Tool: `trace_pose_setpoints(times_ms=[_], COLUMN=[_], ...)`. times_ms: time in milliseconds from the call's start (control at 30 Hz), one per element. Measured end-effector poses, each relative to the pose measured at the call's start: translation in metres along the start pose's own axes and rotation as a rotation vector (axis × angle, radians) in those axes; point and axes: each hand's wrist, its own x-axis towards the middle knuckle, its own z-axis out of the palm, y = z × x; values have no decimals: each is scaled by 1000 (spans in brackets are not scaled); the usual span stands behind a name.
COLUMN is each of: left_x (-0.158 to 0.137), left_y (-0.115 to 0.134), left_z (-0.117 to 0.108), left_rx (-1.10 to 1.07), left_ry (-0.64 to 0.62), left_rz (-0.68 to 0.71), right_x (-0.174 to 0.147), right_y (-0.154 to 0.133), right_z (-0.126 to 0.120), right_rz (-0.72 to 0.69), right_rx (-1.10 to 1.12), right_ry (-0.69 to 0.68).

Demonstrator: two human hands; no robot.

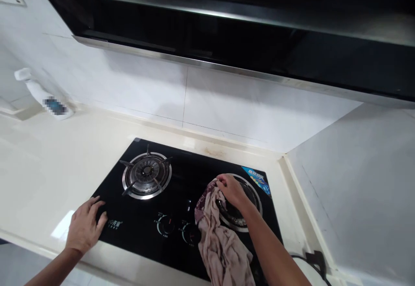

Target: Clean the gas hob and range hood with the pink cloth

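Observation:
My right hand (231, 189) is closed on one end of a crumpled pinkish cloth (215, 243) at the inner edge of the right burner (251, 195). The cloth trails down over the front of the black gas stove (139, 234) and partly covers the right knob (190, 233). My left hand (84, 224) lies flat with spread fingers on the stove's left front corner, holding nothing. Between the hands is the left knob (165, 224). The left burner (147, 175) carries a pan support with several prongs; no such prongs show on the right burner.
A white spray bottle (45, 93) stands at the back left of the cream countertop (65, 156). A black range hood (227, 31) overhangs the stove. Brownish stains (215, 152) mark the counter behind it. A dark plug-like object with a cable (316, 261) sits at the right front.

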Motion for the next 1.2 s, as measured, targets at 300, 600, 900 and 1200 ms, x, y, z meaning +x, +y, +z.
trace_pose_setpoints(times_ms=[300,600,900,1200], left_x=[-2,-3,-3,-1], left_y=[0,-1,3,-6], left_z=[-1,0,-1,4], left_rx=[16,1,-25,-29], left_ry=[0,2,1,12], left_rz=[27,10,-2,-1], right_x=[-28,54,54,36], right_y=[-9,56,9,-37], right_z=[22,-8,9,30], right_rz=[-493,180,174,-56], right_rx=[-307,-423,-404,-333], right_ry=[-324,-142,-175,-213])
